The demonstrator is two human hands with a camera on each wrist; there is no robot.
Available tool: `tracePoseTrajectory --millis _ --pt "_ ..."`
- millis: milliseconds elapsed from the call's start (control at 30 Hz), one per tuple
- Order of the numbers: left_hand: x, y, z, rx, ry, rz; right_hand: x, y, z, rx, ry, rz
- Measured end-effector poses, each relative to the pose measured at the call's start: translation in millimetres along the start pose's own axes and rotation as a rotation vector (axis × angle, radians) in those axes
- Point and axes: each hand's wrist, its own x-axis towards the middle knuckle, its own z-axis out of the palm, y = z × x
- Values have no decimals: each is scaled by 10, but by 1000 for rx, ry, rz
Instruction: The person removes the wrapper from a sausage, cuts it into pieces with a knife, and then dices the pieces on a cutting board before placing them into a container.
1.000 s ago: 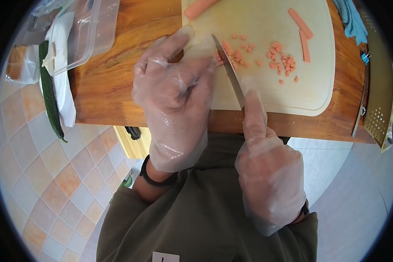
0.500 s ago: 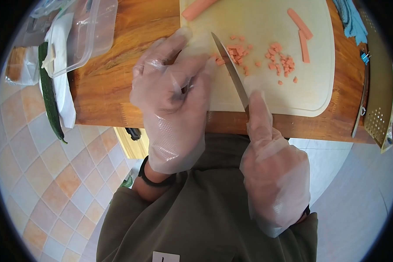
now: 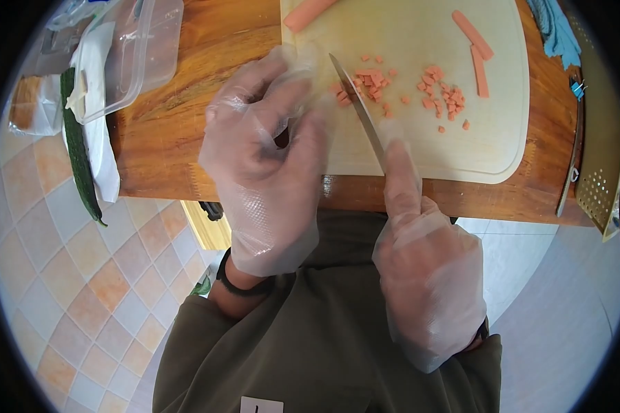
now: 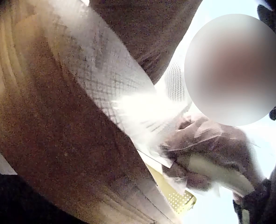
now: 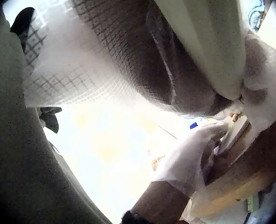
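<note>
Both hands wear clear plastic gloves. My right hand [image 3: 430, 275] grips a kitchen knife [image 3: 360, 110], its index finger stretched along the blade's back; the pale handle [image 5: 212, 51] shows in the right wrist view. The blade points up and left across a white cutting board [image 3: 420, 155]. Left of the blade, my left hand [image 3: 265, 151] has bent fingers pinching carrot strips [image 3: 341, 95], mostly hidden under the blurred fingertips. A small heap of diced carrot [image 3: 372, 79] lies right beside the blade, and another diced heap [image 3: 451, 100] lies farther right.
Two carrot sticks [image 3: 472, 34] lie at the board's upper right, a thicker carrot piece [image 3: 308, 14] at its upper left. At the left are a cucumber [image 3: 79, 144] and a clear plastic container [image 3: 162, 48]. A blue cloth [image 3: 554, 31] and a perforated tray [image 3: 596, 165] stand right.
The left hand has shifted slightly left. The knife moved right and back left in small strokes, and more diced carrot now shows to the right of the blade.
</note>
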Motion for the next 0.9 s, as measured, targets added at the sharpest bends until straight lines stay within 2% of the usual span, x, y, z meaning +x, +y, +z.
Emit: tracePoseTrajectory --millis 67,133,367,467,567,633,767,833,900 --pt "3 -1 -2 4 -7 -1 14 0 -6 16 -2 0" --pt "17 -12 3 84 -25 83 14 -2 -7 -3 -8 1" --pt "14 -33 35 55 7 97 14 27 17 -19 45 5" --pt "17 -55 2 53 -4 125 5 76 4 -143 -8 -54" --pt "30 -64 -7 74 10 135 -4 68 -8 -144 -2 -47" --pt "55 -80 -26 127 -22 222 10 32 -27 -102 -14 -4" --pt "34 -70 -13 78 -23 201 0 10 -48 2 -3 40" --pt "17 -57 -12 -71 34 98 -11 28 -53 8 7 23" --pt "19 -88 15 -68 66 93 -24 50 -44 13 15 5"
